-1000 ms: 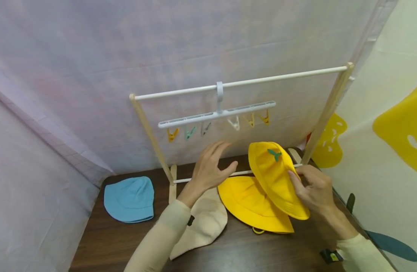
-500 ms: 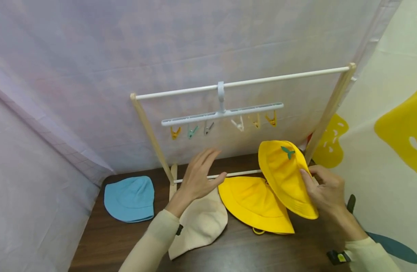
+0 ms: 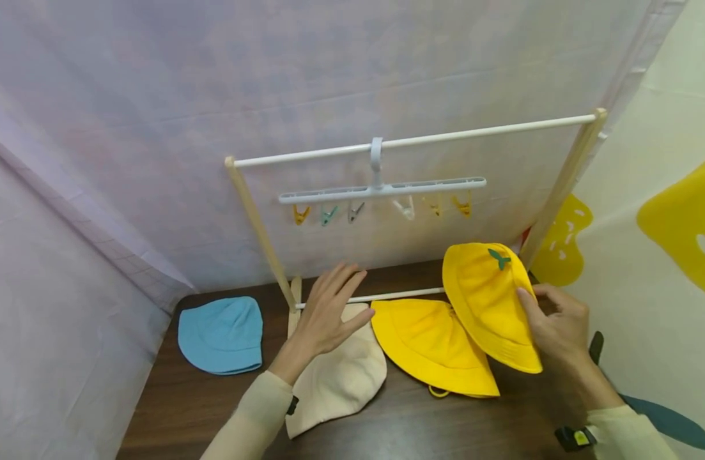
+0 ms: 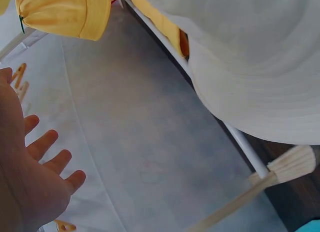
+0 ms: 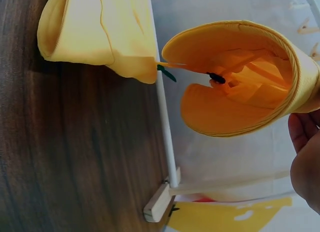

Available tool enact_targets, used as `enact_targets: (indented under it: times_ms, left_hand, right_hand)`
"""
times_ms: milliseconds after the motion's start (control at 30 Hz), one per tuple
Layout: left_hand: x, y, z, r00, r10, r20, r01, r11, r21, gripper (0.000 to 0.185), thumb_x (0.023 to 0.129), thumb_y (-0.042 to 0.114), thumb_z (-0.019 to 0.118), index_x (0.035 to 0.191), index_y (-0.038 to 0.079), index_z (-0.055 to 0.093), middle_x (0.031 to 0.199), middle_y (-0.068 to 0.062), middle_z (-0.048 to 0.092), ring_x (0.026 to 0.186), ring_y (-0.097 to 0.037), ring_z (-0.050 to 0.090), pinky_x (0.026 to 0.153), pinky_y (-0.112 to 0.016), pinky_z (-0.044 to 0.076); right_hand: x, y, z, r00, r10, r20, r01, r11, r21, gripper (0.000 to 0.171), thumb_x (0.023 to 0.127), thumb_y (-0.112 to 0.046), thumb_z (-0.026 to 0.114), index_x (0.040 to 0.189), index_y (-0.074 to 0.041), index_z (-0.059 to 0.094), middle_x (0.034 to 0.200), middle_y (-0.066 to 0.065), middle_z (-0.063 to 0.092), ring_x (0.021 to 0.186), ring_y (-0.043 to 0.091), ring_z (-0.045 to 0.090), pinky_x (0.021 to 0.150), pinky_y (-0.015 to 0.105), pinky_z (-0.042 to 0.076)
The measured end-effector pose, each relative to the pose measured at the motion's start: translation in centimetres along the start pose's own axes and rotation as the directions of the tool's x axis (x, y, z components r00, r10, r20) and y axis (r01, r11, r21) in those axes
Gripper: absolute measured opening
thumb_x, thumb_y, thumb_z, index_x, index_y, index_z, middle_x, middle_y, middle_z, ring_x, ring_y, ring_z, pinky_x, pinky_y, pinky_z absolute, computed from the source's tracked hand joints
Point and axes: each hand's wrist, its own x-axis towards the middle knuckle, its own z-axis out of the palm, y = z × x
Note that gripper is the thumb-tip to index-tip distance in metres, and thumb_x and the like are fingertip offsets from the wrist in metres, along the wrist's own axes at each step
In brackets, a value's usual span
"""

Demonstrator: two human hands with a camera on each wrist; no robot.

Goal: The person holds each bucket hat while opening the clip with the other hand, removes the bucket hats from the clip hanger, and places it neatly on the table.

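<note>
My right hand (image 3: 561, 322) pinches the brim of a yellow hat (image 3: 490, 306) with a green sprout on its crown, held up at the right. In the right wrist view the hollow inside of this hat (image 5: 250, 82) shows, with a dark cord bead in it. A second yellow hat (image 3: 427, 345) lies folded on the table, partly behind the held one. My left hand (image 3: 332, 313) hovers over a cream hat (image 3: 346, 377), fingers spread and holding nothing. Above both hands a pale blue clip hanger (image 3: 381, 190) hangs from the rack, several coloured clips (image 3: 406, 207) dangling bare.
A light blue hat (image 3: 221, 335) lies on the left of the dark wooden table (image 3: 214, 415). The rack's white top rod (image 3: 479, 133) spans two wooden posts, with a lower white rod (image 3: 398, 295) near the table. White cloth (image 3: 156, 96) hangs close behind.
The held yellow hat has moved right with my right hand. My left hand has drawn left and slightly down. The clip hanger has turned a little on the rod.
</note>
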Motion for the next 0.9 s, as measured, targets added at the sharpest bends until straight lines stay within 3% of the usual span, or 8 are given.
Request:
enact_targets:
  times_ms: [333,633,900]
  left_hand:
    - [-2.9,-0.8,0.1,1.0,-0.029,0.003,0.029,1.0,-0.003,0.072,0.109,0.05,0.072,0.168,0.015,0.054,0.175,-0.017,0.052,0.167,-0.045,0.043,0.133,-0.072,0.038]
    - [-5.4,-1.1,0.4,0.994,-0.095,0.058,0.096,0.995,0.0,0.071,0.107,0.046,0.074,0.169,0.017,0.053,0.176,-0.014,0.051,0.167,-0.044,0.043,0.134,-0.072,0.038]
    - [-7.4,-1.6,1.0,0.996,-0.09,0.008,0.09,0.996,-0.005,0.069,0.106,0.045,0.077,0.165,0.013,0.058,0.171,-0.018,0.056,0.162,-0.048,0.048,0.127,-0.075,0.044]
  right_hand:
    - [-0.8,1.1,-0.2,0.984,0.174,-0.038,-0.174,0.985,0.002,0.007,0.088,0.008,0.087,0.089,0.006,0.081,0.076,-0.036,0.063,0.061,-0.015,0.052,0.061,0.003,0.042]
    - [-1.6,1.9,-1.2,0.936,0.347,-0.054,-0.349,0.936,-0.046,0.01,0.095,-0.006,0.087,0.096,0.002,0.083,0.071,-0.039,0.063,0.059,-0.013,0.055,0.058,0.005,0.044]
    - [-2.3,3.9,-2.6,0.887,0.459,-0.042,-0.461,0.883,-0.093,0.024,0.102,-0.02,0.084,0.103,0.004,0.08,0.069,-0.036,0.062,0.058,-0.007,0.056,0.055,0.008,0.046]
